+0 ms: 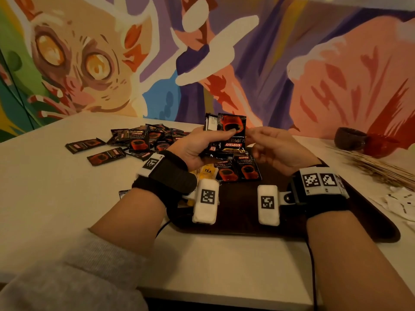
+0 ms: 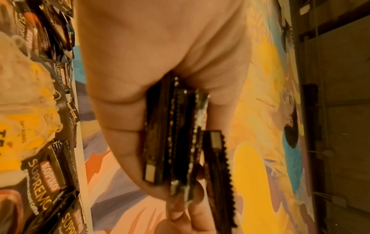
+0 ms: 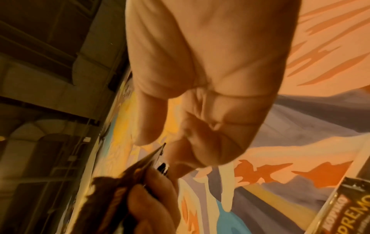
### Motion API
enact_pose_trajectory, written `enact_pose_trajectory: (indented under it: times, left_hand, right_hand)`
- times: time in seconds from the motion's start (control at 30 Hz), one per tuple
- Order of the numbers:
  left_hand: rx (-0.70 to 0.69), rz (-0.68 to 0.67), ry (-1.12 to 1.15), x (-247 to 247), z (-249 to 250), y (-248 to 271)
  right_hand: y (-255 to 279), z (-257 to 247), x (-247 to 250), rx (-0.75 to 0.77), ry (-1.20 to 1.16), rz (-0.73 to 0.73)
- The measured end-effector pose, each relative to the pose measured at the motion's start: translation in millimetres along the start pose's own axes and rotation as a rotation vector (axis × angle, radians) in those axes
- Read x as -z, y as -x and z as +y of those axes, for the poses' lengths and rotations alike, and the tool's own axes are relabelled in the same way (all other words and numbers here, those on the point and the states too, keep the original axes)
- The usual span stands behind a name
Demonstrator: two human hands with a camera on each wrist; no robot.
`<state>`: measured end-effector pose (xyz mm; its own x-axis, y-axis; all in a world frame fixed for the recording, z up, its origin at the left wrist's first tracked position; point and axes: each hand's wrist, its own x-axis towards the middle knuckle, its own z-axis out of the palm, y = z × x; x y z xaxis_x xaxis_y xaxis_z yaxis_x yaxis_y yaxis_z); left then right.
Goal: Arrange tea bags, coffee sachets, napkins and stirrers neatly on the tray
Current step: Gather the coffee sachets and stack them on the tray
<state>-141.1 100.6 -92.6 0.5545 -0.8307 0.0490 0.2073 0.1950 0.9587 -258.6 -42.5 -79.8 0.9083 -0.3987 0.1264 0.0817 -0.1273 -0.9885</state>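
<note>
My left hand [image 1: 202,144] grips a small upright stack of black and red coffee sachets [image 1: 233,135], thumb across the front one; the left wrist view shows the stack [image 2: 176,134] edge-on between fingers and thumb. My right hand [image 1: 265,142] hovers at the stack's right edge with loosely curled fingers. In the right wrist view the sachet corner [image 3: 160,148] lies between thumb and forefinger, the thumb a little off it. On the dark tray [image 1: 247,221] under my hands lie a yellow tea bag [image 1: 207,171] and two coffee sachets [image 1: 238,171].
Loose coffee sachets [image 1: 139,140] lie piled on the white table left of the tray. Wooden stirrers [image 1: 377,167] are heaped at the right, with white paper packets [image 1: 402,205] nearer me. A dark bowl [image 1: 348,138] and a red cup [image 1: 379,144] stand by the mural wall.
</note>
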Motion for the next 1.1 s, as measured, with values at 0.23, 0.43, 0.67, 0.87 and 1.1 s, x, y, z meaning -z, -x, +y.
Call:
enact_pose_trajectory:
  times: [0.23,0.43,0.67,0.87,1.1]
  left_hand:
    - [-0.094,0.029,0.044,-5,-6,-2]
    - [-0.052,0.114,0.131,-2,-1,-4]
    - [-0.089,0.100,0.268,10,7,0]
    - [0.031,-0.037,0.151,6,11,6]
    - [0.109,-0.059,0.048,0,7,8]
  right_hand:
    - [0,0,-9,-0.013,0.057,-0.071]
    - [-6,3,-2,0.023,-0.115,0.088]
    - [-9,3,0,0.075,-0.215,0.152]
    - [-11,5,2,0.151,-0.207,0.203]
    - [-11,7,0,0.175,-0.185,0.125]
